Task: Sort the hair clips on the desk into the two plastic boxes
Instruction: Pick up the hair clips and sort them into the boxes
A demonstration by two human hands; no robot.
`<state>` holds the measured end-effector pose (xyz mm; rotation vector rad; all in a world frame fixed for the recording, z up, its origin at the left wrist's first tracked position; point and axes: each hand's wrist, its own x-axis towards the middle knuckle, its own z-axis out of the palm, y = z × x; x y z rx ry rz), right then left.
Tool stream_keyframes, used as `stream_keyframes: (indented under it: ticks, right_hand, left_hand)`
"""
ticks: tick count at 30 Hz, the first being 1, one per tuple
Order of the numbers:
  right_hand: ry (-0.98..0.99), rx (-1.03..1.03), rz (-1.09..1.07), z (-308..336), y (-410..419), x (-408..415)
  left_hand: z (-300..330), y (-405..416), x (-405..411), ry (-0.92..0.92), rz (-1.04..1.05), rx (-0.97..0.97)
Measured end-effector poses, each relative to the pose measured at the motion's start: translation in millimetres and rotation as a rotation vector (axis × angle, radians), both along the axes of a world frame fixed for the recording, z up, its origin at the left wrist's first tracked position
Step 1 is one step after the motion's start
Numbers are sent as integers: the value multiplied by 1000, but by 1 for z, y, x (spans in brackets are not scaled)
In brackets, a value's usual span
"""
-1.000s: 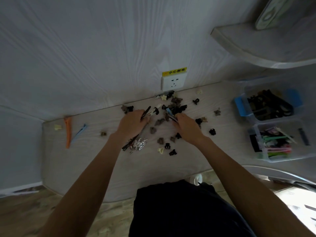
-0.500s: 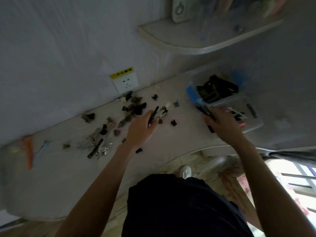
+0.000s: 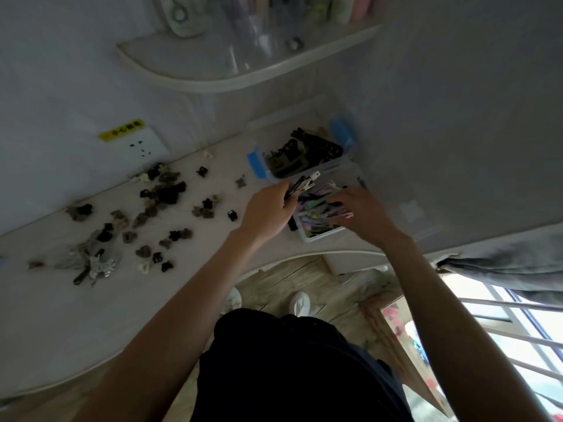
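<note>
The left hand (image 3: 268, 208) now hangs at the near-left edge of the nearer plastic box (image 3: 323, 236), its fingers (image 3: 281, 190) curled round a small bundle of slim clips (image 3: 303, 185), black with a white tip, which juts up and away from the knuckles. Half a second ago that hand was over the middle of the table (image 3: 91, 315) with the same bundle; it has travelled toward the boxes.

The right hand (image 3: 362, 213) lies over the nearer plastic box, fingers spread and loose, the tips down among the coloured clips (image 3: 316, 208) inside. The dark clip it carried a moment ago is no longer seen in its grip. Whether the fingertips touch anything cannot be told.

Beyond both hands stands the farther plastic box (image 3: 344, 158) with blue latches, filled with dark claw clips (image 3: 300, 150).

Well to the left of the left fingers, the unsorted small claw clips (image 3: 164, 190) lie scattered across the table, black, brown and cream, with a glittery silver clip (image 3: 103, 268) at the far left of the scatter. A wall socket (image 3: 138, 144) with a yellow label sits above them.
</note>
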<state>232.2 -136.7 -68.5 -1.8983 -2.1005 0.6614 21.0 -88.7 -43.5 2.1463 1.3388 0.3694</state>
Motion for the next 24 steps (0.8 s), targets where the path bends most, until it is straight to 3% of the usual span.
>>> stream_keyframes:
  ticks: [3,7,14,19,24]
  right_hand:
    - [18,197,-84,-3,-10,14]
    - [11,299,-128,-8,-18,28]
    - [54,235,-123,-9,-21,20]
    - [-133,147,141,-12,-5,-9]
    - [-192,-54,88,-26,8,-21]
  left_hand:
    - [-5,2,26,115,-6,72]
    - [-16,5,53,258,-127,101]
    - [-28,-10,47,328,-214,253]
    - [-41,-13,21,396,-216,181]
    - [-44,-11,9,224,-247,147]
